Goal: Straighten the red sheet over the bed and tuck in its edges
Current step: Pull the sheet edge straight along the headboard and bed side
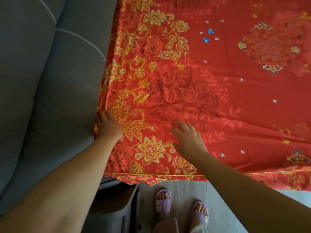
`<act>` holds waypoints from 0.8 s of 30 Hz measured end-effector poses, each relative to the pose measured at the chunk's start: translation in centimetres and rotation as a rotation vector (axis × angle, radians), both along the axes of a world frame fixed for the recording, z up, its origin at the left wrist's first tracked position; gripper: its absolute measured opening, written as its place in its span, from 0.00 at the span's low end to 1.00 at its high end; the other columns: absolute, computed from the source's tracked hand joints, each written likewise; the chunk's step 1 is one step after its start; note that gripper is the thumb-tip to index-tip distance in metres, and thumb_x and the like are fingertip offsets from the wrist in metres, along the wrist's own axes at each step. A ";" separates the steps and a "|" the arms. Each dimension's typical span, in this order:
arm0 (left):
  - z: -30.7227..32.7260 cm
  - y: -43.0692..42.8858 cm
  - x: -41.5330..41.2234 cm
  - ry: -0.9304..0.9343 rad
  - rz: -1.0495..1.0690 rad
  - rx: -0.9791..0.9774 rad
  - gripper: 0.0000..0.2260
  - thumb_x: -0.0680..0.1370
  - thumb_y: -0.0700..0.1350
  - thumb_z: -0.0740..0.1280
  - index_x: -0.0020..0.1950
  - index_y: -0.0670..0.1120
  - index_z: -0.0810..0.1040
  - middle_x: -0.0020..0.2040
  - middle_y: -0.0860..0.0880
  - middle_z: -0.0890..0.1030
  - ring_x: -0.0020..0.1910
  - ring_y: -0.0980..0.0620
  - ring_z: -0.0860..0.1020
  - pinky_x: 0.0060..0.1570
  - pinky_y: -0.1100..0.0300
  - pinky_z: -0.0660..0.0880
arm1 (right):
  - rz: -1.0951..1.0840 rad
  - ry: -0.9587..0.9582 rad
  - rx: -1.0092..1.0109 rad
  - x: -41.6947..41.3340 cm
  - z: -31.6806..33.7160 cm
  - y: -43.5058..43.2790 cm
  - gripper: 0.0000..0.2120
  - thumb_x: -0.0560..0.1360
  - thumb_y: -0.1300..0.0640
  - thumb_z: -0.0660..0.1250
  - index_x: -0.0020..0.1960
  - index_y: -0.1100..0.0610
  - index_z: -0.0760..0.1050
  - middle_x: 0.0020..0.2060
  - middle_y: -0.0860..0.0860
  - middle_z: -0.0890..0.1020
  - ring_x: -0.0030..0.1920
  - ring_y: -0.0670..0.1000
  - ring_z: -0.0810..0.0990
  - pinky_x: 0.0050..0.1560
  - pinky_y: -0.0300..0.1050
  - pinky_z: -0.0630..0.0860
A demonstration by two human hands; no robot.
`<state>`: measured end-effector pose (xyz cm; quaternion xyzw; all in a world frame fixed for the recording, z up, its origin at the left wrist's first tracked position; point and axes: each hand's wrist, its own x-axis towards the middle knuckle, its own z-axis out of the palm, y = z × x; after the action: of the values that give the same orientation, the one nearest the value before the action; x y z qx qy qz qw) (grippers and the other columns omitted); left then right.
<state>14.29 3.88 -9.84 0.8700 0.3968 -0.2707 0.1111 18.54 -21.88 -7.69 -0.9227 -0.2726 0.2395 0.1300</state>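
Observation:
The red sheet (pixel 227 91), printed with gold flowers and roses, lies spread flat over the bed and fills most of the view. Its near hem with a yellow piping line hangs over the bed's front edge. My left hand (pixel 108 126) rests at the sheet's left edge, fingers pressed down into the gap beside the grey headboard (pixel 50 81). My right hand (pixel 189 140) lies flat on the sheet near the front left corner, fingers spread, holding nothing.
The padded grey headboard stands along the left. A dark bedside cabinet (pixel 116 199) sits below the bed's corner. My feet in purple slippers (pixel 181 206) stand on the pale floor just in front of the bed.

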 end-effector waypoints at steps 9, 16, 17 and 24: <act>0.1 -5.2 -5.3 -0.056 -0.182 -0.098 0.40 0.75 0.49 0.67 0.77 0.52 0.44 0.78 0.42 0.43 0.77 0.37 0.43 0.76 0.42 0.50 | -0.018 0.238 -0.158 -1.8 1.8 -4.6 0.18 0.72 0.59 0.65 0.60 0.47 0.73 0.64 0.51 0.69 0.65 0.56 0.68 0.60 0.56 0.73; 4.0 -4.9 -3.5 0.042 -0.251 -0.027 0.23 0.73 0.47 0.67 0.67 0.43 0.70 0.68 0.37 0.71 0.66 0.37 0.71 0.66 0.47 0.70 | -0.098 0.226 -0.150 -2.6 4.7 -9.7 0.18 0.72 0.58 0.67 0.61 0.47 0.73 0.65 0.50 0.71 0.65 0.56 0.70 0.63 0.55 0.70; 5.0 -6.1 -2.1 0.002 -0.320 -0.019 0.16 0.74 0.45 0.65 0.61 0.41 0.75 0.62 0.38 0.76 0.61 0.37 0.75 0.62 0.47 0.74 | -0.125 0.219 -0.136 -2.5 5.4 -10.7 0.18 0.72 0.58 0.66 0.60 0.47 0.74 0.64 0.50 0.72 0.64 0.56 0.71 0.63 0.55 0.70; 11.4 -18.1 5.2 -0.231 -0.543 -0.215 0.07 0.74 0.41 0.66 0.50 0.46 0.81 0.52 0.44 0.84 0.52 0.42 0.81 0.53 0.50 0.77 | -0.288 0.113 -0.066 -2.0 10.8 -19.1 0.17 0.72 0.59 0.65 0.58 0.46 0.76 0.59 0.51 0.77 0.60 0.57 0.74 0.59 0.52 0.72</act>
<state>19.53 -14.26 1.56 0.9525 0.1040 -0.2303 0.1702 16.51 -40.95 3.16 -0.9411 -0.1217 0.2788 0.1479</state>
